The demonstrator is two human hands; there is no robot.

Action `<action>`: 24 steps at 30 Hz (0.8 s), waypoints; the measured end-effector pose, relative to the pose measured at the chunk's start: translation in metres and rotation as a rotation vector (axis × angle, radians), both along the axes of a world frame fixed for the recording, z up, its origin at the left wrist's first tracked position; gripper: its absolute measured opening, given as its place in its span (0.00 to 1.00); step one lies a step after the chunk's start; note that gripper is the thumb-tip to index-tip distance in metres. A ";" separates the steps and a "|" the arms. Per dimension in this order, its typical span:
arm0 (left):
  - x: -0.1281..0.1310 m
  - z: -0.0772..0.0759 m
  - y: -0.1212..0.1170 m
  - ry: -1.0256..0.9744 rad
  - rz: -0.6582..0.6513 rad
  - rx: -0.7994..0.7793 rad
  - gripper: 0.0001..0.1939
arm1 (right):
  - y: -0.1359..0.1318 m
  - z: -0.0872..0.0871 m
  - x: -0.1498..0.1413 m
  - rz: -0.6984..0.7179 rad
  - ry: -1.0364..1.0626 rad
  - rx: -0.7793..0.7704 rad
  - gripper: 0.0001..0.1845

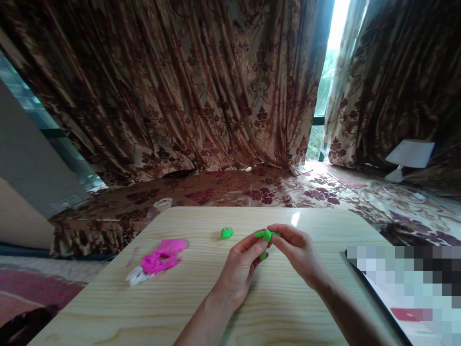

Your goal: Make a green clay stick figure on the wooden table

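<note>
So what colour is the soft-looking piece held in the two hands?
The held piece is bright green all over its visible surface, shown in the head view.

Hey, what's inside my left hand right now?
Part of a green piece: its upper part and lower end show. The stretch under your left hand thumb is covered, so I can't see it. Your right hand pinches a side arm.

From afar, I see the left hand [240,269] and right hand [301,247] pinch a branching green piece [267,236] over a pale wood-grain counter [162,312]. A green lump [226,233] rests between them and a crumpled pink item [152,262]. A white-shaded lamp [410,153] stands at right, near floral curtains [216,91].
</note>
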State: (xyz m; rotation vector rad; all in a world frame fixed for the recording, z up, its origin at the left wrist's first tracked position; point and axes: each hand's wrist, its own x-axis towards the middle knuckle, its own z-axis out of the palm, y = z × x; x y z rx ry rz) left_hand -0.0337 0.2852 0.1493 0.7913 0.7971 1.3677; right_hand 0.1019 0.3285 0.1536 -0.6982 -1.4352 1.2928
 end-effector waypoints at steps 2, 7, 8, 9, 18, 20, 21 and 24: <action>0.000 -0.001 0.000 -0.028 0.003 -0.018 0.14 | 0.000 -0.001 0.000 0.003 -0.006 0.000 0.11; 0.001 -0.003 0.001 -0.099 0.011 -0.045 0.11 | 0.001 -0.004 -0.001 0.006 0.005 -0.011 0.10; 0.001 -0.004 0.001 -0.098 0.007 -0.048 0.11 | 0.001 -0.004 -0.001 0.007 0.006 -0.017 0.09; 0.001 -0.004 0.001 -0.090 0.002 -0.051 0.12 | 0.001 -0.004 -0.001 -0.001 0.004 -0.021 0.09; 0.000 -0.001 0.002 0.092 0.094 -0.019 0.16 | 0.017 -0.016 0.006 -0.322 -0.045 -0.051 0.16; -0.001 -0.004 0.003 0.245 0.115 0.019 0.15 | 0.020 -0.016 0.009 -0.349 -0.003 -0.053 0.17; -0.002 -0.007 0.004 0.390 0.145 0.064 0.13 | 0.020 -0.016 0.011 -0.353 0.021 -0.056 0.17; -0.006 -0.019 0.004 0.925 0.262 0.232 0.05 | 0.019 -0.011 0.015 -0.305 0.059 -0.066 0.16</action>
